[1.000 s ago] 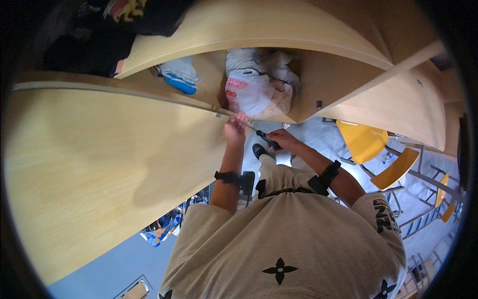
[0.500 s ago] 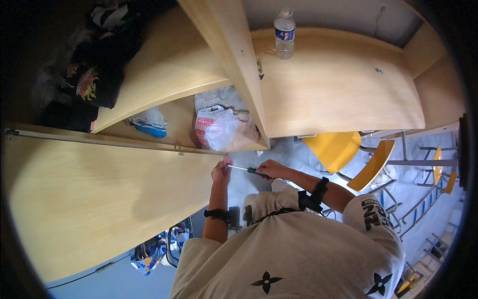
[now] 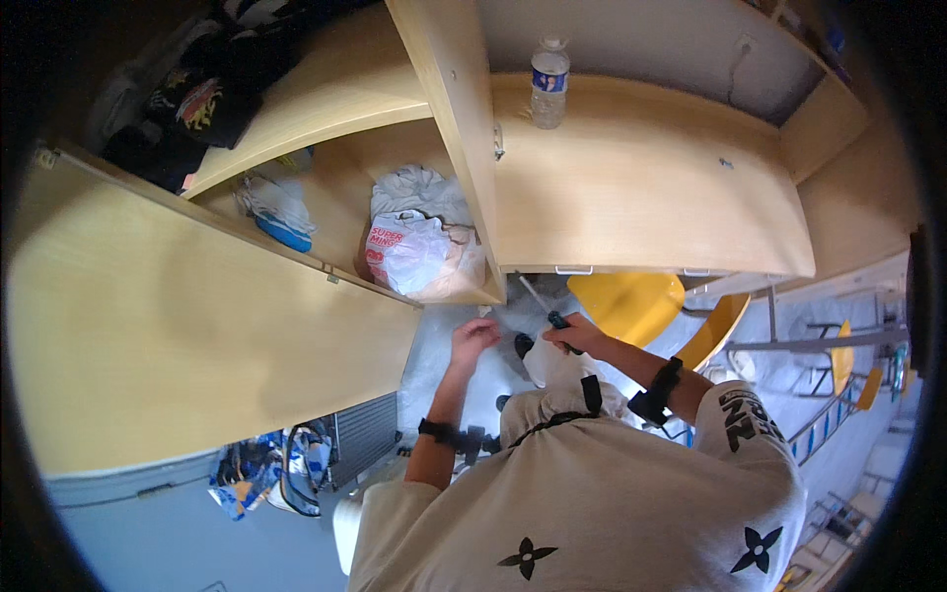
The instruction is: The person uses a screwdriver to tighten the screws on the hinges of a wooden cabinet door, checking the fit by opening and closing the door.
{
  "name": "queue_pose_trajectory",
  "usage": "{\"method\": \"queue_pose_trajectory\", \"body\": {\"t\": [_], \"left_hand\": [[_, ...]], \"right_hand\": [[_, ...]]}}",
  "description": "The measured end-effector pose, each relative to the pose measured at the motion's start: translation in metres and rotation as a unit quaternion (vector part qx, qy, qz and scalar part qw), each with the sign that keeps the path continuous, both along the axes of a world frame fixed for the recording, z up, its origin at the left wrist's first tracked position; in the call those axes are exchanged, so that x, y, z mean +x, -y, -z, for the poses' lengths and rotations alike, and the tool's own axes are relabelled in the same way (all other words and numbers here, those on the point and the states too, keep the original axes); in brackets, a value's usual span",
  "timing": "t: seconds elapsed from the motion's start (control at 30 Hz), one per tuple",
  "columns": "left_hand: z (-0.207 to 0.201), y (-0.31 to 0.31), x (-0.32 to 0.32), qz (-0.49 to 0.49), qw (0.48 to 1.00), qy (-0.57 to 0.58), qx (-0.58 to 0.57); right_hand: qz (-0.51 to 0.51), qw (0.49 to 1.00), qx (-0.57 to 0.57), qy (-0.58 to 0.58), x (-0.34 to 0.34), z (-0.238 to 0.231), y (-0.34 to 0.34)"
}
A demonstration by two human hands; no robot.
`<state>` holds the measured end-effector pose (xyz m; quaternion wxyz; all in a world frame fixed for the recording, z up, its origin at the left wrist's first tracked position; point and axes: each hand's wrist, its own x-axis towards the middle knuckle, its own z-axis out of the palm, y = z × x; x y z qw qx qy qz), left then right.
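My right hand (image 3: 580, 335) is wrapped round the dark handle of a screwdriver (image 3: 538, 294). The bare metal shaft points up and to the left, its tip near the front lower edge of the desk. To its left, my left hand (image 3: 475, 337) hangs in the air with its fingers curled together. Whether anything small is between those fingers is hidden. The swung-out cabinet door (image 3: 227, 326) lies to the left of this hand, with a metal hinge (image 3: 332, 278) on its edge. Neither hand touches the door.
An open cabinet holds a white plastic bag (image 3: 412, 259), white-and-blue shoes (image 3: 281, 222) and dark clothes (image 3: 197, 99). On the desk (image 3: 641, 187) stand a water bottle (image 3: 549, 84) and a small metal piece (image 3: 726, 163). A yellow chair (image 3: 631, 304) is tucked at right.
The screwdriver tip has left my left hand, and its shaft has swung upward. My hands have moved apart, the left one away from the door edge. The whole view has shifted.
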<state>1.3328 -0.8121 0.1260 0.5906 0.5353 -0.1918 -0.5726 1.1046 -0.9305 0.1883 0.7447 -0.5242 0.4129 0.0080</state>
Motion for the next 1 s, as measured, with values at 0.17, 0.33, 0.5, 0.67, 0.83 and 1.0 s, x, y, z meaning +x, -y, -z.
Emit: {"method": "queue_pose_trajectory", "body": {"t": [0.17,0.33,0.5,0.67,0.83,1.0], "left_hand": [[-0.031,0.024,-0.044,0.046,0.995,0.084,-0.013],[-0.037,0.068,-0.050,-0.005,0.993,0.119,-0.002],[-0.025,0.127,-0.057,0.003,0.953,0.301,0.003],[-0.050,0.171,-0.072,0.079,0.938,0.330,0.069],[-0.037,0.203,-0.064,0.096,0.947,0.305,0.030],[-0.066,0.243,-0.066,0.092,0.908,0.393,0.115]], "right_hand": [[-0.107,0.990,-0.078,0.058,0.042,-0.001,0.034],[-0.130,0.981,-0.108,0.096,0.069,0.016,0.074],[-0.143,0.873,-0.442,0.153,0.068,0.037,0.134],[-0.178,0.898,-0.380,0.131,0.036,0.026,0.179],[-0.148,0.948,-0.266,0.095,0.018,0.037,0.210],[-0.097,0.991,-0.069,0.052,0.036,0.041,0.230]]}}
